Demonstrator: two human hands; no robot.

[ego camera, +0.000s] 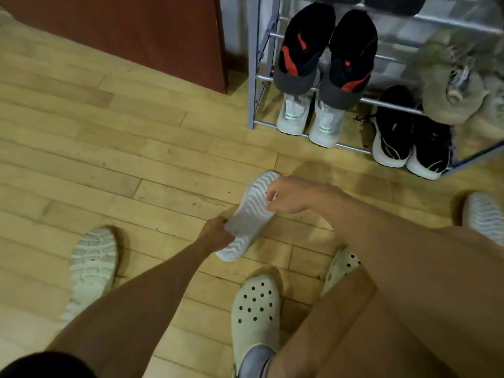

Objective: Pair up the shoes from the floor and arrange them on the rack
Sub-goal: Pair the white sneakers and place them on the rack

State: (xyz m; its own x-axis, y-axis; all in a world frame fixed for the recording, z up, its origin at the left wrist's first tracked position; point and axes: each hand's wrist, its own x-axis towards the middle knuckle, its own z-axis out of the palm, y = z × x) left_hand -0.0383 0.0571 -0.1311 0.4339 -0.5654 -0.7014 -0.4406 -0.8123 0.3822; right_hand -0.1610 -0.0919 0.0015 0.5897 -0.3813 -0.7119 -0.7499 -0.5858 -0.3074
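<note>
Pairs [351, 58] fill the rack [252, 77], upper right. Left hand [215, 233] and right hand [289, 196] grasp the centre shoe [251, 214]. A lower-left shoe [92, 266] and right-edge shoe [484, 214] remain.

A light plank floor [136, 148] is shown, on which a grey metal rack [252, 77] is stood beside a red-brown cabinet [136, 31]. 1 white shoe [91, 266] is laid sole-up at the left, and another sole-up shoe [485, 214] at the right edge. On the rack's lowest tier, white sneakers [308, 118] and black sneakers [411, 143] are set; above them, black-and-red shoes [327, 50] and tan slippers [450, 91].
</note>
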